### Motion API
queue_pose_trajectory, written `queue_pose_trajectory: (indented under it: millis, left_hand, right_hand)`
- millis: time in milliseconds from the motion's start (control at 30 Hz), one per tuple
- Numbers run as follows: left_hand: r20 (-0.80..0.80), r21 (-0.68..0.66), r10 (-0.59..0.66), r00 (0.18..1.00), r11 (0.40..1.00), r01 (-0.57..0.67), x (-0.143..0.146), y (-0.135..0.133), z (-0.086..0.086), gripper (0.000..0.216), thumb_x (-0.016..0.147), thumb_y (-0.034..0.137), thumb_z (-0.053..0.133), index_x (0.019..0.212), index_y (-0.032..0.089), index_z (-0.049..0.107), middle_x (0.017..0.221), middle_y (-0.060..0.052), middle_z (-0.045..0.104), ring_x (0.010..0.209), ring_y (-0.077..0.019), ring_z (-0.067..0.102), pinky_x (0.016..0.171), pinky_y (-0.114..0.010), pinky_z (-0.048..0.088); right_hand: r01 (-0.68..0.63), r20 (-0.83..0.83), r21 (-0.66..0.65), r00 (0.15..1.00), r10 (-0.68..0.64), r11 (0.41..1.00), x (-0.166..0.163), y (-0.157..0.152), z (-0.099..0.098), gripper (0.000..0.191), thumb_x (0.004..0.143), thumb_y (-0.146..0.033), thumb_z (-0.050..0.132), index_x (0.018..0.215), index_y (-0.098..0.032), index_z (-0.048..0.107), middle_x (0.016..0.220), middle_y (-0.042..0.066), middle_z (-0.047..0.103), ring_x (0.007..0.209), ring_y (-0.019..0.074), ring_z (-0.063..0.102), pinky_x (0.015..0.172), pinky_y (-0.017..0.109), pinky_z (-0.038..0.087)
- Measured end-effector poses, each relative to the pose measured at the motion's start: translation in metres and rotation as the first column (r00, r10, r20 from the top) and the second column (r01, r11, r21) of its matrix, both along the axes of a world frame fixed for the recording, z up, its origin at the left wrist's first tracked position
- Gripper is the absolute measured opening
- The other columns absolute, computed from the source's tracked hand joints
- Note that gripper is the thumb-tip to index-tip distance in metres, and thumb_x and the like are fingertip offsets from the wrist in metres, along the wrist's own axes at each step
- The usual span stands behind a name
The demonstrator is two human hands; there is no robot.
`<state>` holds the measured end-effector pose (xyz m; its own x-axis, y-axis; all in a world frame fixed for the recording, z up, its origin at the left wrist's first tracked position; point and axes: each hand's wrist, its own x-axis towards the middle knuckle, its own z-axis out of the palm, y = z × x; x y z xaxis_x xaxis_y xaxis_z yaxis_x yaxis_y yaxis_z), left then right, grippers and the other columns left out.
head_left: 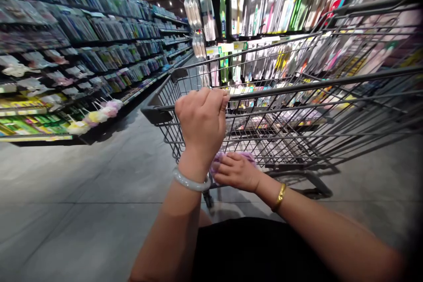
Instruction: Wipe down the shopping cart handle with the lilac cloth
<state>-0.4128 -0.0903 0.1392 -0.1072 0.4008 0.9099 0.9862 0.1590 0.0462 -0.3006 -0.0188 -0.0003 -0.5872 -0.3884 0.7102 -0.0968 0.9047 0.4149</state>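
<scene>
My left hand (pixel 202 116), with a pale bangle at its wrist, is closed around the top rail of a dark wire shopping cart (pixel 157 115). Lower down, my right hand (pixel 236 172) presses a fuzzy purple cloth (pixel 250 157) against the wire side near the cart's bottom edge. The fingers of that hand are bent over the cloth and partly cover it. A gold bracelet (pixel 280 197) circles the right wrist. Through the wires, the cart's basket shows its mesh floor.
Behind the cart stands a rack of packaged toothbrushes (pixel 254 4). Long shelves (pixel 99 31) of hanging packets line the aisle at left, with pastel bath puffs (pixel 97 116) at their near end. Grey floor (pixel 82 185) spreads at left; a cart wheel (pixel 208 200) rests on it.
</scene>
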Motion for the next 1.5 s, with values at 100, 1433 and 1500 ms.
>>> queue_pose_trajectory:
  millis: [100,1433,1500]
  left_hand:
    - [0.008,-0.008,-0.004,1.0,1.0,0.004,0.0,0.001,-0.001,0.025,0.102,0.037,0.043,0.091,0.025,0.062,0.083,-0.003,0.065,0.082,-0.021,0.051,0.08,-0.039,0.028]
    - [0.044,-0.009,-0.013,0.999,1.0,0.014,0.004,-0.001,-0.002,0.026,0.102,0.038,0.04,0.093,0.027,0.062,0.086,-0.004,0.066,0.085,-0.0229,0.051,0.082,-0.041,0.026]
    - [0.049,-0.015,-0.016,0.999,1.0,0.017,0.005,-0.002,-0.002,0.027,0.102,0.039,0.04,0.093,0.027,0.062,0.085,-0.004,0.065,0.085,-0.0231,0.051,0.081,-0.041,0.026]
  right_hand:
    - [0.033,-0.078,-0.021,0.996,-0.035,0.999,0.004,0.007,0.017,0.006,0.089,-0.03,0.063,0.095,-0.029,0.066,0.107,-0.004,0.071,0.1,0.0144,0.057,0.088,0.033,0.041]
    - [0.158,-0.348,-0.109,0.919,-0.187,0.981,0.037,0.033,0.081,0.027,0.08,-0.029,0.076,0.105,-0.031,0.065,0.111,-0.002,0.069,0.102,0.016,0.06,0.09,0.035,0.047]
    - [0.148,-0.447,-0.214,0.864,-0.231,0.966,0.046,0.04,0.097,0.028,0.079,-0.03,0.076,0.105,-0.03,0.066,0.109,-0.001,0.068,0.101,0.0164,0.062,0.09,0.036,0.049]
